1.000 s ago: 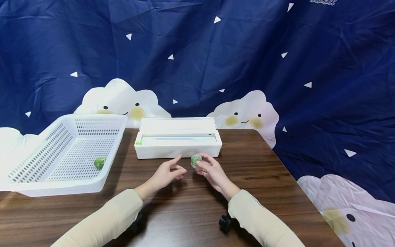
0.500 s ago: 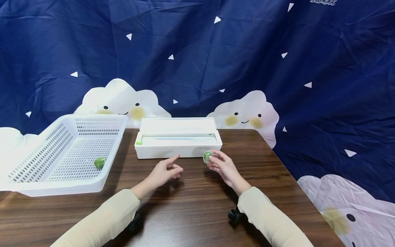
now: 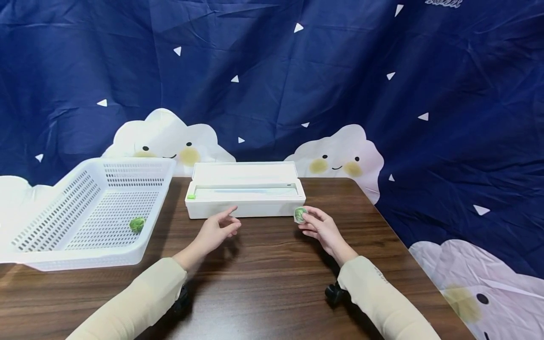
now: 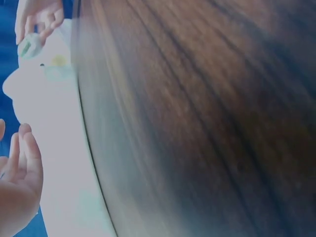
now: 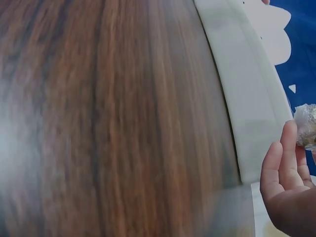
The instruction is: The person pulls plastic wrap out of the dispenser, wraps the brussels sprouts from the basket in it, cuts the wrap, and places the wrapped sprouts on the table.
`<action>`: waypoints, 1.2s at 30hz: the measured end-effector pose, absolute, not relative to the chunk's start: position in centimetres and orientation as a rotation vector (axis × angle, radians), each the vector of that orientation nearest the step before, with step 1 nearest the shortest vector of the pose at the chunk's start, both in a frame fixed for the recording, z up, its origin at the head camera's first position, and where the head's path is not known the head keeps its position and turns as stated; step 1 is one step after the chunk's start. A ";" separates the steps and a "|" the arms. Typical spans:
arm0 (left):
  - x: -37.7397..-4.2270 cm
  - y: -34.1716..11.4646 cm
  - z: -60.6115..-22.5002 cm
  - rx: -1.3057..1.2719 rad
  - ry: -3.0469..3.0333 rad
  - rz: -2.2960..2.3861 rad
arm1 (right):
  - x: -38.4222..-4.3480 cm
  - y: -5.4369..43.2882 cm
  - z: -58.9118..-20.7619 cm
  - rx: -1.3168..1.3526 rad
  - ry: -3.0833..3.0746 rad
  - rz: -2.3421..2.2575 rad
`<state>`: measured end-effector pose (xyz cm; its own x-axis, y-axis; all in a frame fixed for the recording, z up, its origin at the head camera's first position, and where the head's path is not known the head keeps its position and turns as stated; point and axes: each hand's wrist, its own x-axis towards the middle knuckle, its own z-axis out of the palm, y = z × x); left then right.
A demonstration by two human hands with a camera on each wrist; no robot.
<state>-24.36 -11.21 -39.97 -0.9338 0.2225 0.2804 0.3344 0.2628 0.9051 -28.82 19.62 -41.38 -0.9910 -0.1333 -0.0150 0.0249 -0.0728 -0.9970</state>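
Note:
My right hand pinches a small green ball between thumb and fingers, just in front of the right end of a white film dispenser box. Clear, crinkled film covers the ball in the right wrist view, where the frame edge cuts it off. Left of it, my left hand hovers over the table with the index finger extended and the other fingers loosely bent, holding nothing. The dispenser's lid is raised at the back, and a green slider sits at its left end.
A white perforated basket stands at the left, with another green leafy ball inside near its right wall. The dark wooden table ends at a blue curtain with clouds at the back and right.
My right hand has moved right with the wrapped green ball, from in front of the dispenser's middle to its right end. The left hand has drawn away to the left. Basket and dispenser stay put.

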 end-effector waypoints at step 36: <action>-28.3 -15.9 -39.9 -0.059 -2.272 -1.317 | -30.3 23.8 -42.6 0.033 2.177 -2.119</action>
<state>-28.34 -15.92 -39.92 -0.8696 -0.2103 0.4467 0.2830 0.5290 0.8000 -30.31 23.83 -42.60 -0.9944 -0.0566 -0.0888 0.0873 0.0297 -0.9957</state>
